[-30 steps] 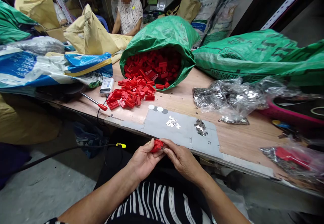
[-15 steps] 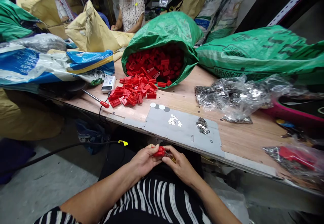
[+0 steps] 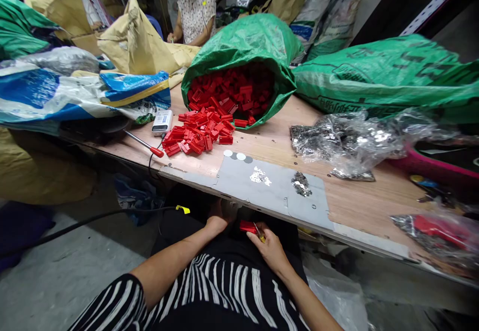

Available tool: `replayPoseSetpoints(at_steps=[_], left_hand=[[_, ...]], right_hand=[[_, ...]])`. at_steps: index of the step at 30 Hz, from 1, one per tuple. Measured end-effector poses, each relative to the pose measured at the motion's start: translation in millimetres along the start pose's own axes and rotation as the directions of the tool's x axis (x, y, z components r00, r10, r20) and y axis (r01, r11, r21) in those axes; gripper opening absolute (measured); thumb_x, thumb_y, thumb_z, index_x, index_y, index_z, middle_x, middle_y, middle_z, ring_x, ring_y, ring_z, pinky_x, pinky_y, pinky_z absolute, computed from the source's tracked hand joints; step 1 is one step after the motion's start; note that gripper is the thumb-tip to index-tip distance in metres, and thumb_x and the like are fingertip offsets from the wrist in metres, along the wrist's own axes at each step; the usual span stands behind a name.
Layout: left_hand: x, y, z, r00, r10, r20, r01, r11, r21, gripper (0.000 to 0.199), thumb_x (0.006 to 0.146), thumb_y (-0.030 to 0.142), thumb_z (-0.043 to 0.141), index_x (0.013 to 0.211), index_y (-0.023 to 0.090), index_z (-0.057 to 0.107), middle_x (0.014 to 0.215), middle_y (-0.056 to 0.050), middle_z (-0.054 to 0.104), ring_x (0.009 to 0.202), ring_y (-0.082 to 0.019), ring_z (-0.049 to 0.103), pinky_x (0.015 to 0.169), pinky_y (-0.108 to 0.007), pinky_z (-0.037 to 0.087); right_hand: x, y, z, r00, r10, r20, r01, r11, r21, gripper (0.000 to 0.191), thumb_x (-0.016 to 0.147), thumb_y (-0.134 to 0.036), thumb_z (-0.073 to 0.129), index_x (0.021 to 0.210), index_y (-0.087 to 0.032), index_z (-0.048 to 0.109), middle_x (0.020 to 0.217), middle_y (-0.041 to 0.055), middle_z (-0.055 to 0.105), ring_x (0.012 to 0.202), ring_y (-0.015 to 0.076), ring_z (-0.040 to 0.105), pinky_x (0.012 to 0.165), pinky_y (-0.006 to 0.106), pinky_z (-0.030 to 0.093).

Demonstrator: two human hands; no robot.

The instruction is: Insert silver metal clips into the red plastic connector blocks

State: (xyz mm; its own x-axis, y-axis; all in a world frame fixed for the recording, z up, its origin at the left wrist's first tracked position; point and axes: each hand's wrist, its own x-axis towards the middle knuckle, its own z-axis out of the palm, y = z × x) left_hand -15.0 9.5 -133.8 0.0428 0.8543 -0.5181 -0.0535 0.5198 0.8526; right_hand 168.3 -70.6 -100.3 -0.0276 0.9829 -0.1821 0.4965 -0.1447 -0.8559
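Observation:
In my right hand [image 3: 267,243] I hold a red plastic part [image 3: 248,226] together with a small tool with a yellow handle [image 3: 261,237], over my lap. My left hand [image 3: 221,213] is apart from it, low at the table's front edge; its fingers are blurred and partly under the edge. A grey mat [image 3: 273,191] on the table bears a small heap of silvery pieces [image 3: 259,175] and a darker heap of metal pieces [image 3: 301,184]. Behind the mat's left side lies a pile of red parts [image 3: 198,134].
A green sack [image 3: 247,41] spills red parts. A red-handled screwdriver [image 3: 156,152] and a white device [image 3: 162,122] lie at left. Clear bags of metal pieces [image 3: 352,141] lie at right. A person [image 3: 194,14] sits across the table.
My left hand has let go of the red part and moved left to the table's underside edge. My right hand has moved slightly right and down, still with the red part and tool.

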Motion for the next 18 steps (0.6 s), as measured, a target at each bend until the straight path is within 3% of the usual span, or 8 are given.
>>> replayPoseSetpoints(at_steps=[3,6,9,13,18], left_hand=[[16.0,-8.4,0.2,0.999,-0.017,-0.031,0.019,0.996,0.084,0.055,0.053,0.006,0.081,0.101,0.022,0.06,0.13,-0.009,0.053,0.132,-0.03,0.035,0.108,-0.039,0.026],[25.6,-10.6,0.9,0.999,-0.04,-0.026,0.042,0.992,0.12,0.028,0.077,0.022,0.068,0.104,0.02,0.061,0.122,-0.008,0.057,0.117,-0.025,0.051,0.099,-0.044,0.039],[25.8,-10.3,1.5,1.0,-0.016,-0.011,0.017,0.995,0.098,0.029,0.089,0.032,0.054,0.113,0.017,0.057,0.119,-0.008,0.058,0.104,-0.022,0.058,0.087,-0.043,0.05],[10.8,-11.6,-2.1,0.999,0.044,-0.01,-0.044,0.999,0.001,0.027,0.087,0.031,0.057,0.108,0.014,0.06,0.109,-0.008,0.063,0.096,-0.02,0.061,0.083,-0.04,0.051],[-12.2,-14.2,-12.3,0.99,0.066,-0.123,-0.084,0.986,-0.147,0.016,0.07,0.019,0.066,0.084,0.011,0.066,0.077,-0.005,0.07,0.077,-0.02,0.064,0.074,-0.031,0.05]], right_hand=[[3.7,-0.4,0.6,1.0,0.006,0.029,-0.007,1.0,0.006,0.035,0.086,-0.049,0.051,0.096,-0.017,0.059,0.081,0.0038,0.068,0.075,0.0199,0.064,0.071,0.031,0.049],[9.9,-5.4,2.4,0.999,-0.005,0.054,0.002,0.999,0.041,0.035,0.086,-0.048,0.051,0.099,-0.017,0.06,0.087,0.0051,0.069,0.08,0.0202,0.065,0.076,0.032,0.05],[18.4,-12.3,6.2,0.999,-0.023,0.036,0.021,0.998,0.061,0.034,0.086,-0.045,0.052,0.104,-0.017,0.059,0.095,0.0061,0.07,0.088,0.0202,0.065,0.08,0.031,0.049],[31.2,-24.3,18.1,0.998,-0.003,0.057,0.003,1.0,0.006,0.038,0.084,-0.046,0.053,0.108,-0.017,0.059,0.083,0.0043,0.07,0.079,0.0213,0.065,0.074,0.033,0.05],[46.1,-31.9,35.7,0.992,-0.101,0.08,0.093,0.991,0.099,0.034,0.085,-0.038,0.054,0.113,-0.019,0.055,0.106,0.0063,0.068,0.097,0.019,0.063,0.089,0.032,0.046]])
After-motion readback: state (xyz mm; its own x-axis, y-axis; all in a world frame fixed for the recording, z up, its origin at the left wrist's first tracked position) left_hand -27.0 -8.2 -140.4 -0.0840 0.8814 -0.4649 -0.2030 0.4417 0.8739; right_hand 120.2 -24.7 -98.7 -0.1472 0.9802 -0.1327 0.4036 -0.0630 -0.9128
